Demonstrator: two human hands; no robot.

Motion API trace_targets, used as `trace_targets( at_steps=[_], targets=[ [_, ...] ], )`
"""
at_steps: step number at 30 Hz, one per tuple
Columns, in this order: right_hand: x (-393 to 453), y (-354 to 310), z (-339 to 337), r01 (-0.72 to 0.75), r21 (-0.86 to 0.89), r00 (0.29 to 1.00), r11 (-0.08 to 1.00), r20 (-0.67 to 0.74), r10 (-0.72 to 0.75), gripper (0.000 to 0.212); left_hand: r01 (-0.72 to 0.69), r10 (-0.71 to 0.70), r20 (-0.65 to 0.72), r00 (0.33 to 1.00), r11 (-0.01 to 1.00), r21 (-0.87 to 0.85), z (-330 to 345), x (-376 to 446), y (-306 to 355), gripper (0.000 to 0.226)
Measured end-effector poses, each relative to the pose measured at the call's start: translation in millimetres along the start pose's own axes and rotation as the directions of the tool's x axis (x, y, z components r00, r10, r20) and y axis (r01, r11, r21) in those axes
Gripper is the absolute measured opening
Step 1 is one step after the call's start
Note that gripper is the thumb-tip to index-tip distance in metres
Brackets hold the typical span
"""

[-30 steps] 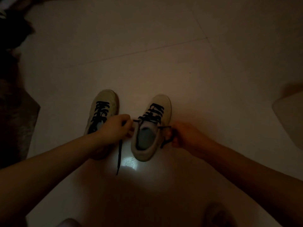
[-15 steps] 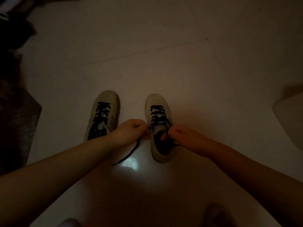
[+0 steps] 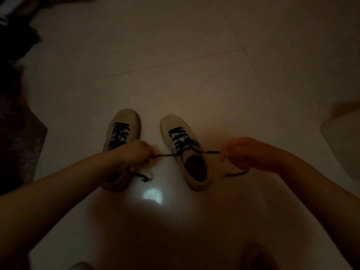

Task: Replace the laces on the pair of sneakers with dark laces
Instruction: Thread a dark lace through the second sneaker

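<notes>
While both hands pull outward, the dark lace point(image 3: 167, 155) of the right sneaker point(image 3: 187, 152) runs taut across its top eyelets. Left hand point(image 3: 136, 152) grips one end, its tail lying on the pale tiled floor point(image 3: 175, 55); right hand point(image 3: 239, 152) pinches the other end, tail trailing nearer. Left sneaker point(image 3: 124, 125), already dark-laced, stands just beside, partly behind the left wrist. Dim light blurs the fingers.

Two sneakers point(image 3: 124, 121) point(image 3: 181, 129), two hands point(image 3: 136, 152) point(image 3: 239, 152).

Pale sneakers point(image 3: 183, 151), dark laces point(image 3: 181, 138) taut
</notes>
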State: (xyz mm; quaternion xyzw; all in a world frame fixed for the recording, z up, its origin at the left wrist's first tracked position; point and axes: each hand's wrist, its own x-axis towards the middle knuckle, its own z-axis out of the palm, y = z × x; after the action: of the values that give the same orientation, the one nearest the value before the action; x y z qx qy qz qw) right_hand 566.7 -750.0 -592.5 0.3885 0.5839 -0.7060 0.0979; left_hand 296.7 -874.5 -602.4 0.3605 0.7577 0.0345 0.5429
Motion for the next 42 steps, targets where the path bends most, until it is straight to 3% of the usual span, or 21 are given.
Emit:
trace_targets(
  at_steps=[1, 2, 3, 4, 5, 7, 9, 11, 14, 17, 19, 21, 23, 26, 28, 31, 35, 37, 40, 42],
  targets=[
    [1.1, 0.5, -5.8, -0.039, -0.292, 0.999, 0.955, 0.004, 0.042, 0.017, 0.023, -0.035, 0.158, 0.987, 0.997, 0.075, -2.2, -3.2, -1.4, 0.029],
    [5.8, 3.4, -9.8, -0.088, -0.568, 0.996, 0.818, -0.066, 0.062, 0.016, 0.017, -0.046, 0.318, 0.947, 0.996, 0.093, -2.6, -6.7, -2.0, 0.029],
    [12.8, 9.2, -13.5, -0.146, -0.737, 0.983, 0.66, -0.183, 0.012, 0.012, -0.001, -0.019, 0.447, 0.895, 0.999, 0.045, -1.0, -9.5, -1.7, 0.029],
    [21.0, 14.8, -14.7, -0.205, -0.784, 0.941, 0.586, -0.322, -0.102, 0.012, -0.022, 0.047, 0.524, 0.85, 0.998, -0.054, 2.7, -10.5, -1.5, 0.029],
    [29.0, 19.1, -12.1, -0.213, -0.76, 0.866, 0.614, -0.438, -0.242, 0.013, -0.04, 0.138, 0.539, 0.831, 0.981, -0.189, 8.1, -10.9, 0.8, 0.029],
    [43.2, 21.5, -0.7, -0.074, -0.612, 0.72, 0.788, -0.579, -0.382, 0.012, -0.082, 0.284, 0.4, 0.872, 0.888, -0.452, 21.3, -7.6, 6.0, 0.025],
    [52.4, 13.9, 13.3, 0.057, -0.509, 0.666, 0.859, -0.621, -0.413, 0.009, -0.189, 0.311, 0.139, 0.94, 0.815, -0.548, 30.5, -4.6, 13.5, 0.026],
    [59.0, 7.2, 25.6, 0.131, -0.469, 0.66, 0.873, -0.616, -0.43, 0.014, -0.336, 0.304, -0.147, 0.941, 0.799, -0.499, 38.1, 1.4, 19.1, 0.024],
    [64.7, -2.2, 38.9, 0.166, -0.404, 0.767, 0.9, -0.52, -0.375, 0.023, -0.519, 0.366, -0.387, 0.846, 0.729, -0.446, 46.1, 8.8, 25.6, 0.02],
    [61.9, -15.8, 49.6, 0.1, -0.34, 0.908, 0.935, -0.354, -0.226, 0.022, -0.634, 0.517, -0.38, 0.767, 0.702, -0.325, 54.7, 15.0, 24.8, 0.044],
    [59.7, -21.0, 51.7, 0.114, -0.377, 0.941, 0.919, -0.255, -0.221, 0.03, -0.687, 0.605, -0.346, 0.717, 0.696, -0.207, 56.6, 18.4, 23.3, 0.045],
    [59.3, -21.7, 51.4, 0.161, -0.441, 0.941, 0.883, -0.2, -0.271, 0.034, -0.7, 0.645, -0.302, 0.703, 0.703, -0.128, 54.5, 19.7, 22.2, 0.029],
    [58.4, -21.7, 48.4, 0.167, -0.502, 0.918, 0.849, -0.235, -0.32, 0.023, -0.661, 0.639, -0.279, 0.717, 0.75, 0.017, 50.0, 19.1, 22.0, 0.015],
    [51.8, -24.7, 39.5, 0.176, -0.517, 0.898, 0.838, -0.265, -0.351, 0.011, -0.618, 0.647, -0.322, 0.691, 0.76, 0.202, 42.2, 17.9, 15.9, 0.02],
    [46.2, -26.4, 31.0, 0.178, -0.371, 0.91, 0.911, -0.289, -0.296, 0.003, -0.665, 0.649, -0.374, 0.662, 0.739, 0.105, 37.1, 13.5, 13.2, 0.023],
    [40.2, -28.4, 23.2, 0.201, -0.017, 0.933, 0.979, -0.301, -0.197, 0.01, -0.648, 0.498, -0.479, 0.723, 0.729, -0.22, 29.2, 7.1, 16.7, 0.03],
    [41.9, -34.3, 31.6, 0.336, 0.116, 0.861, 0.935, -0.441, -0.254, 0.039, -0.648, 0.394, -0.575, 0.717, 0.681, -0.341, 31.5, 3.9, 31.3, 0.048],
    [43.6, -36.1, 29.6, 0.328, 0.13, 0.811, 0.936, -0.546, -0.209, 0.047, -0.653, 0.406, -0.611, 0.679, 0.715, -0.251, 27.6, 6.9, 30.1, 0.05],
    [43.6, -21.1, 8.7, 0.196, -0.122, 0.704, 0.973, -0.673, -0.227, 0.048, -0.503, 0.405, -0.647, 0.646, 0.863, 0.038, 9.3, 14.6, 11.4, 0.047],
    [40.3, 1.9, -9.3, 0.033, -0.29, 0.672, 0.956, -0.701, -0.237, 0.047, -0.303, 0.337, -0.601, 0.725, 0.939, 0.161, -1.9, 19.4, -9.0, 0.038]
  ],
)
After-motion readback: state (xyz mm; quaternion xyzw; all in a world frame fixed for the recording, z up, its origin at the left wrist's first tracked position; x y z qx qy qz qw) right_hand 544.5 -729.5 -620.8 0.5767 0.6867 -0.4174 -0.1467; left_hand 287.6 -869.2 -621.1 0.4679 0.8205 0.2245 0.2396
